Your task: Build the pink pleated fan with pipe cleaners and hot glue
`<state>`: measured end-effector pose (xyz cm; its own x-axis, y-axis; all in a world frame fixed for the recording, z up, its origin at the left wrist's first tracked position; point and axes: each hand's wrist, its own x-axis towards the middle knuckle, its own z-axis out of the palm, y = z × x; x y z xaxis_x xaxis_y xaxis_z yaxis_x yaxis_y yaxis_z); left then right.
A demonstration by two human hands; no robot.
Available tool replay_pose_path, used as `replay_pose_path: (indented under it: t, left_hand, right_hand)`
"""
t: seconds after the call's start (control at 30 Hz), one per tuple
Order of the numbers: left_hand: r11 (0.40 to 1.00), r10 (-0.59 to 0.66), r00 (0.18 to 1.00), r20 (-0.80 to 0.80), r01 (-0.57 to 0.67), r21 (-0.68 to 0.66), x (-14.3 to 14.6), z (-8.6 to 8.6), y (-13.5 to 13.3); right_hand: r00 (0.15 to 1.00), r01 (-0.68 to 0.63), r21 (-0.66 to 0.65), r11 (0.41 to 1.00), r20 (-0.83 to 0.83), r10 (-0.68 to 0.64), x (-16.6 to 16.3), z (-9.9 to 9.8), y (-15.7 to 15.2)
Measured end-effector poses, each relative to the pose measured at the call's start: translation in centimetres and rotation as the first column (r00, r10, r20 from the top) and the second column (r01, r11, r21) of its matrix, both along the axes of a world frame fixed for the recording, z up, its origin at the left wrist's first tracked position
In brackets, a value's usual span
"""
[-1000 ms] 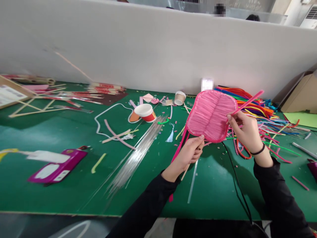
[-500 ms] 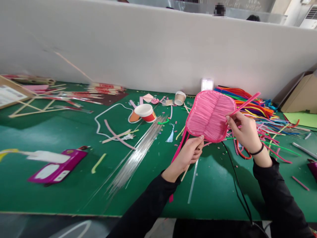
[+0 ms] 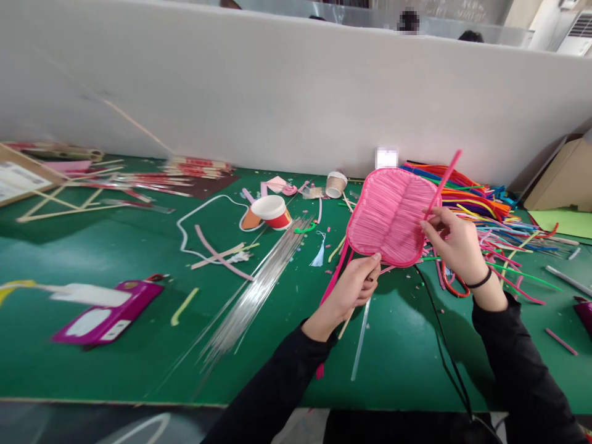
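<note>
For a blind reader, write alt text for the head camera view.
The left hand holds a pink fan-shaped panel; the right hand pinches a pink strip at its edge. Colorful strips lie behind on a green table.

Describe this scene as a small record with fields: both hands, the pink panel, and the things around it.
Left hand: grips pink panel at its lower edge
Right hand: pinches pink strip at the panel's right edge
Panel: rounded, raised above green table
Behind, right: pile of colored strips
Left: thin shiny rods, red-and-white cup
</note>
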<state>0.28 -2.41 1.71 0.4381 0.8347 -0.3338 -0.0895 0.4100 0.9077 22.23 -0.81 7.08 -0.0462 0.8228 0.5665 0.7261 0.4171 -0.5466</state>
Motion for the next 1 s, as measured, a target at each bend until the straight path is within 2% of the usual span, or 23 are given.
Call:
replay_pose_path:
  t: [0.3, 0.57, 0.73, 1.0]
  left_hand:
    - [1.000, -0.015, 0.999, 0.042, 0.016, -0.001, 0.0, -0.1, -0.1]
    - [0.999, 0.052, 0.994, 0.091, -0.051, -0.007, 0.0, -0.1, 0.2]
    - [0.996, 0.062, 0.981, 0.183, -0.050, -0.074, -0.1, 0.2, 0.4]
    - [0.987, 0.101, 0.961, 0.259, -0.063, -0.151, -0.5, 0.6, 0.8]
  right_hand:
    - [0.999, 0.013, -0.028, 1.000, -0.045, -0.014, -0.1, 0.0, -0.1]
    - [0.999, -0.034, -0.015, 0.999, -0.031, 0.033, -0.2, -0.3, -0.1]
    - [0.996, -0.083, 0.009, 0.997, 0.017, 0.082, -0.3, -0.5, -0.4]
    - [0.985, -0.111, 0.167, 0.980, 0.151, 0.086, -1.6, -1.5, -0.6]
